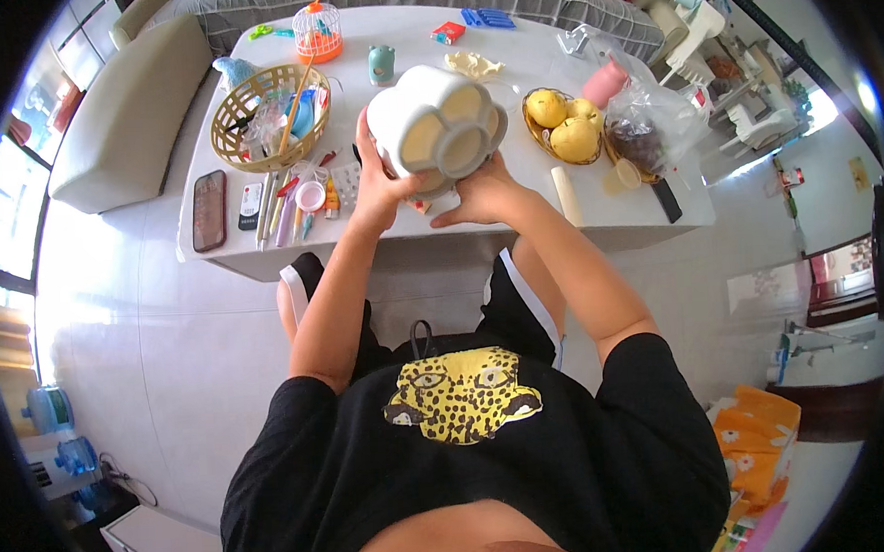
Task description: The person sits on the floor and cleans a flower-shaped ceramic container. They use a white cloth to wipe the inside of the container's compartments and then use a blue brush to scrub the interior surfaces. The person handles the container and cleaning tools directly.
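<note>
Both hands hold a white flower-shaped container (437, 123) above the front part of the table. It is tilted, with a grey-rimmed, petal-shaped face towards me. My left hand (380, 179) grips its left side, thumb across the lower edge. Beneath the right lower side, my right hand (486, 190) supports it, thumb spread towards the left. Part of a small orange-and-white item (419, 206) shows on the table between the hands. The far side of the container and the fingertips behind it are hidden.
On the left are a woven basket (222, 141) of odds and ends, a smartphone (210, 211), a remote (250, 206) and several pens (268, 209). A basket of yellow pears (574, 138), a plastic bag (663, 126) and a cream cylinder (567, 196) lie right. Behind stands a toy birdcage (317, 32).
</note>
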Tool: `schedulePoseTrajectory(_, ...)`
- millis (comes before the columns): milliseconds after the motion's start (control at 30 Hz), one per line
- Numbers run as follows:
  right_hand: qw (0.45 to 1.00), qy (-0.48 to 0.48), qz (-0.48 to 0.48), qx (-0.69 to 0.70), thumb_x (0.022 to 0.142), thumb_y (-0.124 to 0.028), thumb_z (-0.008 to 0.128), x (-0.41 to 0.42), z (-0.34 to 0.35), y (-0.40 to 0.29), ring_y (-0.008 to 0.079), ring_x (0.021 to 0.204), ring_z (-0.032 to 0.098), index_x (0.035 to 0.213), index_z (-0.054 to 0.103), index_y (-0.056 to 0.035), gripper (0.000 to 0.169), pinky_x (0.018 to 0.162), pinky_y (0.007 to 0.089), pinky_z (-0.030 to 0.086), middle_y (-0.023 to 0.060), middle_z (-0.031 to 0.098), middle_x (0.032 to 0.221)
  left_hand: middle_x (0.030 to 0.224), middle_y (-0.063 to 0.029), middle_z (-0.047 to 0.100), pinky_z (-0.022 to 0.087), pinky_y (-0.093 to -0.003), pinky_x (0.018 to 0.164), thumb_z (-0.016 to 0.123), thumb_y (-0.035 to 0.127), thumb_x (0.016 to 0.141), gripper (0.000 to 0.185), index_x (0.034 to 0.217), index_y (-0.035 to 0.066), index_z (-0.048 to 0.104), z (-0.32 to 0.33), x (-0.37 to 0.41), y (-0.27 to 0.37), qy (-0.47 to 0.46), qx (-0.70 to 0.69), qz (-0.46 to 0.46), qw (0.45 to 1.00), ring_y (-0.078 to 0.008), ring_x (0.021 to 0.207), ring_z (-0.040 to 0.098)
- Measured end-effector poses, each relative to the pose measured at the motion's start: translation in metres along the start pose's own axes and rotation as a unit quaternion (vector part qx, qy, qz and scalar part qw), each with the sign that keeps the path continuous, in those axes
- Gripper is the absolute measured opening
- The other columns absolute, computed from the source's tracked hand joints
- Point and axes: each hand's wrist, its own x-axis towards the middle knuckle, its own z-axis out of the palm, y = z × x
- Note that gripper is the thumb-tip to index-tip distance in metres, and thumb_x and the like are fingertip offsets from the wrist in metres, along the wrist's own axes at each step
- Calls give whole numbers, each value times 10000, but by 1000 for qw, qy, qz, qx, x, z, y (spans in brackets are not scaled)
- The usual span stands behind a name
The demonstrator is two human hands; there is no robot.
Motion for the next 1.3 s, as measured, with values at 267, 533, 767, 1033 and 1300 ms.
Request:
schedulePoseTrajectory(267,983,139,-66,98,591,-560,733,25,30,16,333,1188,447,1242,502,-95,833,1007,406,333,170,512,1243,1327,-125,325,335,-410,1027,782,170,538,1164,1445,140,54,-13,4,-9,23,8,23,999,-271,1242,360)
schedulePoseTrajectory(533,933,276,-134,187,713,-301,741,14,4,9,327,959,564,982,612,-12,415,803,400,468,160,612,973,1312,-71,386,361,-441,1005,738,217,640,1000,1430,186,125,-23,9,2,6,-199,-101,975,-247,1257,374)
schedulePoseTrajectory(767,900,379,-159,143,761,-176,712,-32,0,0,296,874,592,925,633,6,258,771,371,484,106,620,917,1335,-78,372,337,-423,1021,694,174,652,971,1442,178,129,-25,6,-17,-5,-183,-102,978,-239,1252,378)
schedulePoseTrajectory(1033,679,454,94,569,845,-137,666,-54,-32,2,100,728,587,927,657,16,174,665,255,475,54,675,851,1297,-92,378,494,-319,721,673,81,663,991,1447,208,81,-24,11,-18,55,-133,-103,984,-196,1125,448)
schedulePoseTrajectory(1300,829,535,-163,29,678,22,662,-8,-63,-29,272,943,598,978,623,-5,304,812,353,486,112,624,1006,1263,-94,421,516,-248,622,687,82,669,980,1439,163,85,-25,11,-26,46,-130,-92,986,-202,1081,506)
